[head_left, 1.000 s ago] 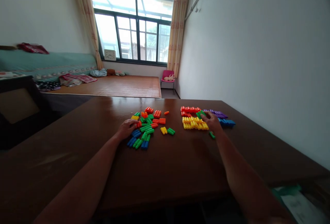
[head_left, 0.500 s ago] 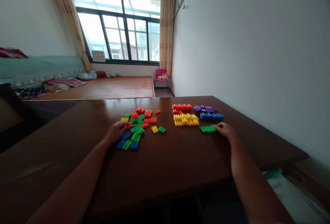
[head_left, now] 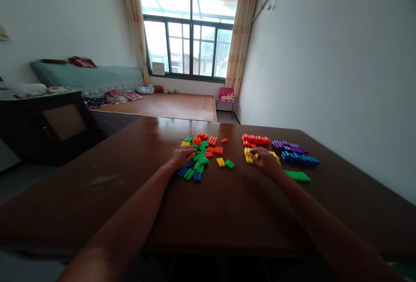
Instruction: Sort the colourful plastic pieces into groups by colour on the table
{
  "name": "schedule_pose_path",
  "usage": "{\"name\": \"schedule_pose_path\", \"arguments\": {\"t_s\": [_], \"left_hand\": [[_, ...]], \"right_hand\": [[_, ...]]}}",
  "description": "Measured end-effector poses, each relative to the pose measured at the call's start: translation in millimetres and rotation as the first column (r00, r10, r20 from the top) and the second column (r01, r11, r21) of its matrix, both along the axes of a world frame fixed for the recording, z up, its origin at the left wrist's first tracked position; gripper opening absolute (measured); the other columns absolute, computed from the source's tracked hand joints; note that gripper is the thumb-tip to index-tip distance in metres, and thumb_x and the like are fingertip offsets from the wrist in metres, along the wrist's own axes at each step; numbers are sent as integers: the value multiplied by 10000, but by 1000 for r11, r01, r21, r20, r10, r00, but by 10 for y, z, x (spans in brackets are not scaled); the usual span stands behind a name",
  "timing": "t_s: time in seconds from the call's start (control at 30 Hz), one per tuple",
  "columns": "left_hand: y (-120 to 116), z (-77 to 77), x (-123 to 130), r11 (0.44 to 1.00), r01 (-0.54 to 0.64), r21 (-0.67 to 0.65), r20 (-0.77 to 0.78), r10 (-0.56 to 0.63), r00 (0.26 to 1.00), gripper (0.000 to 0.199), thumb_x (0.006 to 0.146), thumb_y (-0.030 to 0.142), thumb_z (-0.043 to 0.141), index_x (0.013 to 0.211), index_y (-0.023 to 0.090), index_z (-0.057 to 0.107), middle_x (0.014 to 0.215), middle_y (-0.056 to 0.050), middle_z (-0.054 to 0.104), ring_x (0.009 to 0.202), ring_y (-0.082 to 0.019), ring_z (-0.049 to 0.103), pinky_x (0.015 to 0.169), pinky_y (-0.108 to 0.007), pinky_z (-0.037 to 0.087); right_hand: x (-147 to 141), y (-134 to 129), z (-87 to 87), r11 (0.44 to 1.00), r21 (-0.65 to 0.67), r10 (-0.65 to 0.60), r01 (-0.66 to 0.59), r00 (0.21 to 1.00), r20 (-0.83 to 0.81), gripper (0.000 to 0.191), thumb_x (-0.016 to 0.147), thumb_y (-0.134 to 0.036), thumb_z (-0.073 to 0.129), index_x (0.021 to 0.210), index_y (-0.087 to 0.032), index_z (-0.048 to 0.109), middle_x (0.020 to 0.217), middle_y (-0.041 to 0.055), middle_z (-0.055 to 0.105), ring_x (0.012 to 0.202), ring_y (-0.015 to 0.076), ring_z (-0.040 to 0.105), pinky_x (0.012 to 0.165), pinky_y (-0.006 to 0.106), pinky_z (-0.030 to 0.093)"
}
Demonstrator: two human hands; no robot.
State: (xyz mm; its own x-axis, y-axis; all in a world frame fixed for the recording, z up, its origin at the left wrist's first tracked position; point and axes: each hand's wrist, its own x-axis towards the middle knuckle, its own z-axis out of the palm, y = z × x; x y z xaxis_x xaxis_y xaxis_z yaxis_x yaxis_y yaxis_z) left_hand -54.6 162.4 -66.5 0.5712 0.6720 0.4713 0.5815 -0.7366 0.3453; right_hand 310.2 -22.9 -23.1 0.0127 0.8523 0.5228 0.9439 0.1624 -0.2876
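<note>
My left hand (head_left: 182, 157) rests at the near left side of a loose pile of small plastic tube-shaped pieces, its fingers stretched over them. Green pieces (head_left: 200, 161), orange pieces (head_left: 212, 141) and blue pieces (head_left: 197, 177) show around it; whatever lies under the fingers is hidden. My right hand (head_left: 267, 161) is over the yellow row (head_left: 275, 156), fingers apart, partly covering it. Behind that hand is a red row (head_left: 256, 139). To its right lie a purple row (head_left: 289, 147), a blue row (head_left: 300, 158) and a green row (head_left: 298, 176).
A yellow pair (head_left: 220, 162), a green pair (head_left: 229, 164) and a single orange piece (head_left: 224, 140) lie between pile and rows. The brown table (head_left: 208, 212) runs close to the right wall. Beyond stand a bed (head_left: 182, 106), a pink chair (head_left: 226, 92) and a dark cabinet (head_left: 39, 117).
My right hand has left the green row and moved left to the yellow row. My left hand stays at the pile. The camera view has turned left.
</note>
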Motion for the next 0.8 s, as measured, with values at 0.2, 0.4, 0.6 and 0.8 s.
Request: {"name": "schedule_pose_path", "arguments": {"t_s": [0.2,0.4,0.6,0.8], "left_hand": [[-48,43,-133,992,-121,-41,-60,118,991,252,854,317,491,921,273,730,1090,-17,670,1024,-197,582,961,-334,441],[-62,56,-198,987,-152,-48,-47,150,988,238,851,273,500,910,250,730,1055,-41,683,997,-214,580,924,-344,454],[-94,82,-143,989,-141,-42,26,142,990,270,861,216,489,1044,249,684,1122,-36,667,1087,-214,550,967,-345,444],[-14,65,-123,980,-195,-49,146,200,969,322,862,186,484,1148,208,631,1164,-54,652,1096,-210,545,987,-347,442]], "right_hand": [[-1128,867,24,958,-128,264,-258,964,34,260,856,-212,529,1086,-186,647,1085,103,656,1032,212,585,924,343,444],[-1667,1608,36,975,-146,158,-165,986,-61,412,826,-319,610,1229,-241,584,1116,86,661,1031,233,590,953,377,431],[-1807,1944,10,951,-217,200,-222,973,-116,252,861,-353,556,1051,-210,640,927,70,689,821,188,609,774,293,475],[-1749,2026,47,935,-236,199,-265,942,-269,202,857,-291,546,1002,-177,628,950,61,680,765,151,605,688,253,473]]}}
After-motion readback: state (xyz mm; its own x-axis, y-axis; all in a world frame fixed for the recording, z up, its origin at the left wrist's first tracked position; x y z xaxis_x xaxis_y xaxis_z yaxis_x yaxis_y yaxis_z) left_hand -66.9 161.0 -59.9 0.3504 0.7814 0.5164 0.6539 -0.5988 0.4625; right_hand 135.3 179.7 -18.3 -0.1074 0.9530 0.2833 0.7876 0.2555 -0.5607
